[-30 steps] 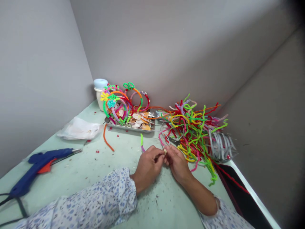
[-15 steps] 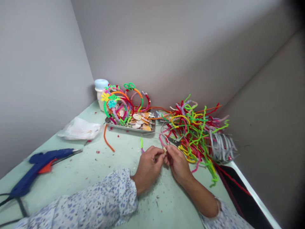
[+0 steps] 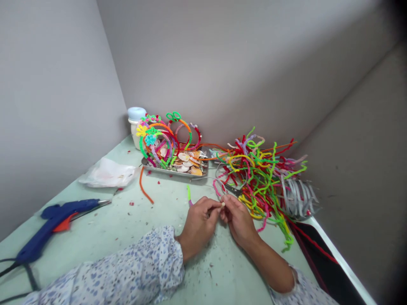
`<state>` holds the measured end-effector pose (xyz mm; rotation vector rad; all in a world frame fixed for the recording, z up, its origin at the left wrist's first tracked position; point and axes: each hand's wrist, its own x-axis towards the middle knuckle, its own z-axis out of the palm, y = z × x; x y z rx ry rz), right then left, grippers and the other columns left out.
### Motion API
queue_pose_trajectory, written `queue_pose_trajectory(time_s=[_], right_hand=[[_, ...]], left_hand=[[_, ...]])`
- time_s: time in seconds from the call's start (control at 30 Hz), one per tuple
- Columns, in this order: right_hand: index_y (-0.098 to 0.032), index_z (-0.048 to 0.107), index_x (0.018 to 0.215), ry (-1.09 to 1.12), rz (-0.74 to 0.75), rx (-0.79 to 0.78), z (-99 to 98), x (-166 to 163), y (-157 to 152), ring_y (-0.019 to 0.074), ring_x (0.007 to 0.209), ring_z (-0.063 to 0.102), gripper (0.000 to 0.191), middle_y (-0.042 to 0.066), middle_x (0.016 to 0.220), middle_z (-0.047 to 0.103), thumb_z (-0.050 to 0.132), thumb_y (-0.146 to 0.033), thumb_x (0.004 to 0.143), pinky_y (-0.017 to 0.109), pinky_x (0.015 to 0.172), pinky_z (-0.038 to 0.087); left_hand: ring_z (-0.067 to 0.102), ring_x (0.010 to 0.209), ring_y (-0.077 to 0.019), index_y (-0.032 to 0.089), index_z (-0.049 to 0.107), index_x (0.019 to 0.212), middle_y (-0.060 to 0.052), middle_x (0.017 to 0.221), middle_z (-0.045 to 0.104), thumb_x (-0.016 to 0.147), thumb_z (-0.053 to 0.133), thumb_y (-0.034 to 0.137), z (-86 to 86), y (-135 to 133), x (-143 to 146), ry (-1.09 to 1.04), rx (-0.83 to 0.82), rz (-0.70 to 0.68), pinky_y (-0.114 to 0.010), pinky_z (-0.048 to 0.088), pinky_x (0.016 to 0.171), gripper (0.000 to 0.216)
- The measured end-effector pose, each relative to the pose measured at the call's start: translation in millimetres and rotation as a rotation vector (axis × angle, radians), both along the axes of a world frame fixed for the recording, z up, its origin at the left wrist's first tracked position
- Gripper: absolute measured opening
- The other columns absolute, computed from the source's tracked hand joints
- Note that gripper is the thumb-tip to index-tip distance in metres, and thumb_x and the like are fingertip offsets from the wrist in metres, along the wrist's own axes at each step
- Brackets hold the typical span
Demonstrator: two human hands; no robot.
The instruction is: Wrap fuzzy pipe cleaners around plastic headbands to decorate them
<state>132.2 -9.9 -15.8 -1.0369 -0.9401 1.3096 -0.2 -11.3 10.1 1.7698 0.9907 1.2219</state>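
A small pale piece (image 3: 223, 204), too small to name, is pinched between the fingertips of my two hands above the table. My left hand (image 3: 201, 224) is closed, with thumb and forefinger on its left side. Closed too, my right hand (image 3: 238, 218) meets it from the right. Just beyond my left hand lies a short green and purple pipe cleaner (image 3: 189, 194). A pile of colourful pipe cleaners (image 3: 263, 169) spreads behind and right of my right hand. Close to my fingertips, black-handled scissors (image 3: 233, 189) lie partly under the pile.
A metal tray (image 3: 178, 172) holds shells, with several pipe-cleaner headbands (image 3: 162, 140) standing on it. Behind it is a white jar (image 3: 136, 127). On the left lie a plastic bag (image 3: 108, 173), an orange pipe cleaner (image 3: 145, 188) and a blue glue gun (image 3: 54, 224). Grey hoops (image 3: 299, 197) are stacked right.
My fingertips have shifted slightly around the small pale piece, which shows a rounder side now. The whole view has moved a little; the other things lie as before.
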Motion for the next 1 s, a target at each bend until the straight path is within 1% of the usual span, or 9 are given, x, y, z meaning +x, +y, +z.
queue_pose_trajectory(time_s=[0.2, 0.43, 0.67, 0.87, 1.0], right_hand=[[-0.019, 0.054, 0.069, -0.002, -0.011, -0.010, 1.0, -0.9, 0.4, 0.0082, 0.044, 0.038, 0.028, -0.005, 0.052, 0.047, 0.058, -0.044, 0.081, 0.020, 0.044, 0.030], [-0.019, 0.052, 0.065, 0.021, -0.025, 0.012, 0.6, -2.8, 1.4, 0.0084, 0.045, 0.038, 0.030, -0.004, 0.052, 0.047, 0.060, -0.044, 0.080, 0.022, 0.044, 0.030], [-0.019, 0.053, 0.066, 0.008, -0.003, -0.008, -0.1, -1.8, 1.3, 0.0089, 0.045, 0.039, 0.030, -0.004, 0.051, 0.048, 0.058, -0.044, 0.081, 0.022, 0.045, 0.029], [-0.019, 0.053, 0.067, -0.019, -0.009, -0.009, -0.5, -0.5, 0.8, 0.0090, 0.044, 0.039, 0.030, -0.004, 0.052, 0.047, 0.057, -0.044, 0.081, 0.022, 0.044, 0.030], [-0.019, 0.053, 0.066, -0.013, -0.018, -0.018, 0.9, -0.9, 0.6, 0.0092, 0.044, 0.039, 0.029, -0.004, 0.052, 0.047, 0.059, -0.044, 0.080, 0.022, 0.044, 0.029]], left_hand=[[0.057, 0.072, -0.0125, 0.017, 0.066, 0.080, -0.001, 0.073, 0.061, 0.080, 0.050, 0.010, 1.4, -0.8, 0.2, -0.002, -0.011, 0.013, -0.024, 0.043, 0.069, 0.018], [0.056, 0.076, -0.0127, 0.017, 0.062, 0.084, -0.002, 0.081, 0.060, 0.080, 0.052, 0.012, -2.7, -2.4, 1.7, -0.002, -0.048, 0.021, -0.023, 0.044, 0.069, 0.012], [0.056, 0.075, -0.0115, 0.018, 0.065, 0.086, -0.002, 0.079, 0.060, 0.081, 0.053, 0.013, -1.8, -1.3, 0.5, -0.008, 0.041, 0.032, -0.022, 0.044, 0.070, 0.015], [0.058, 0.077, -0.0128, 0.020, 0.068, 0.088, -0.002, 0.077, 0.064, 0.080, 0.051, 0.008, -1.2, -1.7, -0.2, -0.016, 0.065, 0.016, -0.025, 0.045, 0.074, 0.022], [0.058, 0.076, -0.0130, 0.020, 0.068, 0.086, -0.001, 0.073, 0.064, 0.080, 0.049, 0.007, 1.5, -2.6, -0.5, -0.022, 0.060, -0.006, -0.025, 0.045, 0.074, 0.024]])
